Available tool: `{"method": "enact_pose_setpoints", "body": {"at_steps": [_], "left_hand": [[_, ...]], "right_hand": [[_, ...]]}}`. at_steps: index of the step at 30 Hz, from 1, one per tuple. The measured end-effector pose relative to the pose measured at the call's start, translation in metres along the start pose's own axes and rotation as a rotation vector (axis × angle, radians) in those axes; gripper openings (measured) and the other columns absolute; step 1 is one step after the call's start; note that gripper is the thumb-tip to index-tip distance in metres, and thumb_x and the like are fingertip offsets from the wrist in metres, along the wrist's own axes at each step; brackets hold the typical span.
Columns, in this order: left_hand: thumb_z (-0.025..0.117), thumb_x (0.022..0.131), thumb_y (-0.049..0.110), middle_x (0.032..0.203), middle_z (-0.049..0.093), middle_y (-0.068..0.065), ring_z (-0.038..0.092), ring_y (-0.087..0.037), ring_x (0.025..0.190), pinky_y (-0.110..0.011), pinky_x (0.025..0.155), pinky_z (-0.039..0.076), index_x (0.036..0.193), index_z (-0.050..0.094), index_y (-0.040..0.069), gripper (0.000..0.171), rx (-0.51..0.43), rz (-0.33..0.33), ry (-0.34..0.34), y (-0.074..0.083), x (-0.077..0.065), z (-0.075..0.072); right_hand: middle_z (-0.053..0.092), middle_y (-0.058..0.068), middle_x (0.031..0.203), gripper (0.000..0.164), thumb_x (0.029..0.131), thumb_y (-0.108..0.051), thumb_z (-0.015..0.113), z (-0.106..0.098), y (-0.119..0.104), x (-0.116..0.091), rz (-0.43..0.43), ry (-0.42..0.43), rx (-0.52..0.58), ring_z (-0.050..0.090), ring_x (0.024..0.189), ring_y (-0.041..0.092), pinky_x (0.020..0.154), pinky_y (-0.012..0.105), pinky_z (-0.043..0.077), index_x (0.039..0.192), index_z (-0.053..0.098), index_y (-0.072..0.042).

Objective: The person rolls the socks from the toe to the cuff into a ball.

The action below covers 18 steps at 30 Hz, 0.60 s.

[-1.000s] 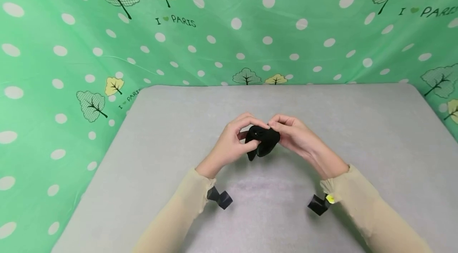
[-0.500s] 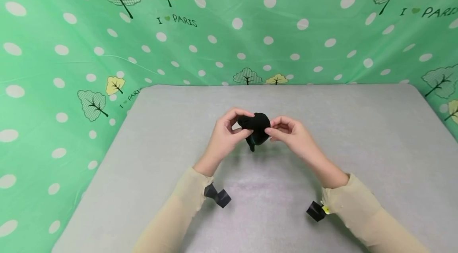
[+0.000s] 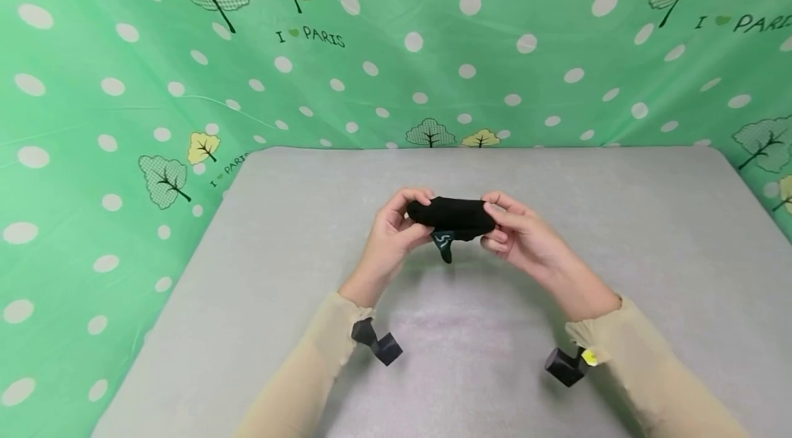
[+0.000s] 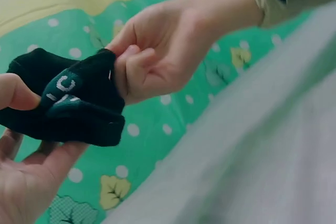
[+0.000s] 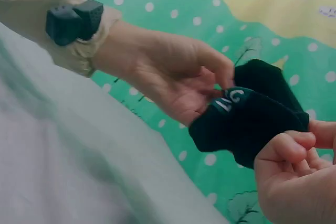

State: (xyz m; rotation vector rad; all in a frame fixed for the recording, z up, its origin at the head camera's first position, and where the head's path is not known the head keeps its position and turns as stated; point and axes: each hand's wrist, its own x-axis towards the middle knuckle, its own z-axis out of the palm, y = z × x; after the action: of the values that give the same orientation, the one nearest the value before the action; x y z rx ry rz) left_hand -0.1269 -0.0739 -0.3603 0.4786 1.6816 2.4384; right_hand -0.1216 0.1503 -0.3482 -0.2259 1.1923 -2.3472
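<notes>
A small black sock bundle (image 3: pixel 454 214) is held in the air above the table, stretched sideways between both hands. White lettering shows on the sock fabric (image 4: pixel 84 98) in the left wrist view, and a narrow end hangs below the bundle in the head view. My left hand (image 3: pixel 391 230) pinches the left end between thumb and fingers. At the other end my right hand (image 3: pixel 526 235) grips the edge, thumb on the near side. From the right wrist view, the right hand (image 5: pixel 299 177) has curled fingers on the cloth's edge. Some fingertips are hidden behind the fabric.
Beneath the hands lies a grey table (image 3: pixel 309 218) with rounded far corners. Green dotted cloth (image 3: pixel 383 25) with printed trees hangs behind and at the sides. A small black camera (image 3: pixel 377 342) sits at the left wrist, another black camera (image 3: pixel 566 366) at the right.
The sock bundle has gone from a rounded, folded shape to a straight, stretched one. My right hand has taken hold of its right end and drawn slightly to the right.
</notes>
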Motion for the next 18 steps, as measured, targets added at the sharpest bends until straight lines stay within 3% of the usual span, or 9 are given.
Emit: {"method": "enact_pose_setpoints", "body": {"at_steps": [5,9,13,15,18], "left_hand": [[0.043,0.082,-0.023,0.117,0.052,0.004,0.053,-0.016,0.107,-0.028,0.075,0.058,0.096,0.060,0.022,0.049,-0.217,-0.024,-0.028,0.0033,-0.0051,0.0053],[0.041,0.082,-0.025,0.118,0.052,0.005,0.052,-0.014,0.107,-0.027,0.076,0.057,0.097,0.061,0.022,0.053,-0.283,-0.046,-0.085,0.0062,-0.0070,0.0076],[0.045,0.083,-0.025,0.136,0.051,0.000,0.055,-0.016,0.115,-0.025,0.084,0.058,0.102,0.058,0.022,0.052,-0.181,-0.030,-0.201,0.0061,-0.0052,0.0072],[0.049,0.084,-0.023,0.146,0.049,-0.010,0.056,-0.018,0.122,-0.025,0.093,0.055,0.106,0.055,0.020,0.049,-0.083,0.004,-0.262,0.0061,-0.0034,0.0064],[0.057,0.086,-0.018,0.148,0.048,-0.024,0.055,-0.021,0.127,-0.025,0.101,0.050,0.110,0.050,0.012,0.039,0.093,0.061,-0.309,0.0055,-0.0013,0.0047]], "right_hand": [[0.048,-0.001,0.084,0.017,0.105,-0.011,0.046,0.0004,-0.0069,-0.0019,-0.026,0.025,-0.132,0.031,0.061,0.010,0.058,0.021,0.025,0.096,0.060,-0.014],[0.054,-0.004,0.080,0.017,0.105,-0.012,0.047,0.0025,-0.0027,-0.0013,-0.072,0.075,-0.300,0.044,0.063,0.008,0.059,0.018,0.041,0.095,0.061,-0.015],[0.062,-0.008,0.081,0.016,0.104,-0.010,0.048,0.0046,0.0021,-0.0007,-0.092,0.144,-0.418,0.053,0.065,0.008,0.061,0.020,0.047,0.095,0.060,-0.015],[0.062,-0.008,0.083,0.016,0.104,-0.009,0.047,0.0043,0.0027,-0.0004,-0.077,0.173,-0.476,0.055,0.067,0.008,0.062,0.021,0.049,0.095,0.059,-0.015],[0.062,-0.009,0.086,0.012,0.104,-0.011,0.049,0.0025,0.0029,-0.0003,-0.060,0.219,-0.591,0.059,0.074,0.006,0.068,0.021,0.052,0.098,0.059,-0.015]]}}
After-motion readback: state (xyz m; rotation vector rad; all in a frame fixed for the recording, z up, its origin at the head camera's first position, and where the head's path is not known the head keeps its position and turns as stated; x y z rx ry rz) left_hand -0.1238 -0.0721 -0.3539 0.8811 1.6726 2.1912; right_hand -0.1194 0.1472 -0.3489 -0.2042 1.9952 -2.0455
